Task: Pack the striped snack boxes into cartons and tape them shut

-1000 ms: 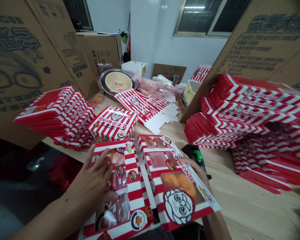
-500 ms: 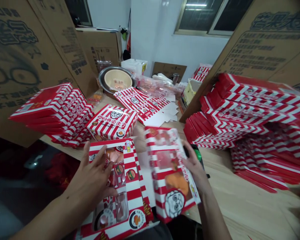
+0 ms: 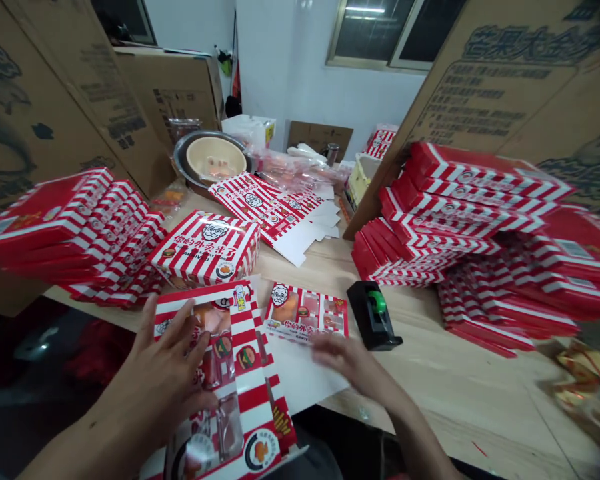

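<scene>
Pressing my open left hand (image 3: 165, 373) on a red-striped box (image 3: 250, 380), my open right hand (image 3: 345, 357) resting on white card (image 3: 300, 377).

Pale wooden surface (image 3: 460, 393) runs beside the right hand (image 3: 347, 363) to the front edge, a free path for the hands. Farther in, a black tape dispenser (image 3: 373, 317) and stacked red-striped boxes (image 3: 430, 233) block the right, while a striped box (image 3: 205, 250) and a flat white blank (image 3: 295, 243) stand between the left hand (image 3: 163, 380) and the steel basin (image 3: 180, 150).
</scene>
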{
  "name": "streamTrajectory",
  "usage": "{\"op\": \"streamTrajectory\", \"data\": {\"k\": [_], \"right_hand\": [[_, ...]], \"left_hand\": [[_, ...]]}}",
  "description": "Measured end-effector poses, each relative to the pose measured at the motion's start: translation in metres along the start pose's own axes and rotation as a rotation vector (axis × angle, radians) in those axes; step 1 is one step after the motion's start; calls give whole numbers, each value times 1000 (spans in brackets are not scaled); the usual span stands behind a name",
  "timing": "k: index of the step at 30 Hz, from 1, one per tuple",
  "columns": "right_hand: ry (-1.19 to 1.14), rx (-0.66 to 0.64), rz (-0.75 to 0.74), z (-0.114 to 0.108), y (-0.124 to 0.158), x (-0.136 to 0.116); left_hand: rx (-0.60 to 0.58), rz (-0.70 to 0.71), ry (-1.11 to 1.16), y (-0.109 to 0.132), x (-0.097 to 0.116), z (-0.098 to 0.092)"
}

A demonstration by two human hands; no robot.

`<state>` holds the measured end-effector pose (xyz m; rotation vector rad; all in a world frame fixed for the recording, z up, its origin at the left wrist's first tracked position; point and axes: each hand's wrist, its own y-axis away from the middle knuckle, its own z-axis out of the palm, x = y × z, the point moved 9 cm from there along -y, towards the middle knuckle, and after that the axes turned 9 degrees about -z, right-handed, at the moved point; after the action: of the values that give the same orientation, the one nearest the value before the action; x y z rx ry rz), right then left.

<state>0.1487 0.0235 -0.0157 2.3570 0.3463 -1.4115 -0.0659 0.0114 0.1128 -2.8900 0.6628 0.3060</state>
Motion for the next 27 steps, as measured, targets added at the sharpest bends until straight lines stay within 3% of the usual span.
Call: {"op": "streamTrajectory", "data": {"k": [2,4,8,11,14,16,18,21,23,25,27], "right_hand": [[464,56,62,-42,-31,2],[581,19,152,-59,-60,15],[673,-48,234,-51,-83,40],[685,-79,234,-39,-74,46],[620,-130,212,-33,-58,43],[496,-147,174,-36,-44,37],[205,-84,131,-47,-29,26],[-330,205,98,-81,-4,11],[-520,349,106,-96,10,2],[-617,305,129,-89,14,-12],[-657,151,150,-70,10,-29]], "left_hand": [[-72,-7,8,-2,-1,0],[-136,-45,43,-4,-2,0],[-162,-152,26,-7,-4,-1],[-138,-171,-56,-8,-1,-1],[-100,-99,-70,-8,5,4],[-59,-79,-18,-7,4,8],[-41,-93,43,-7,1,12],[-42,-109,82,-7,-1,15],[-38,-93,59,-8,0,15],[-37,-78,23,-9,2,14],[-44,-75,-6,-10,3,13]]}}
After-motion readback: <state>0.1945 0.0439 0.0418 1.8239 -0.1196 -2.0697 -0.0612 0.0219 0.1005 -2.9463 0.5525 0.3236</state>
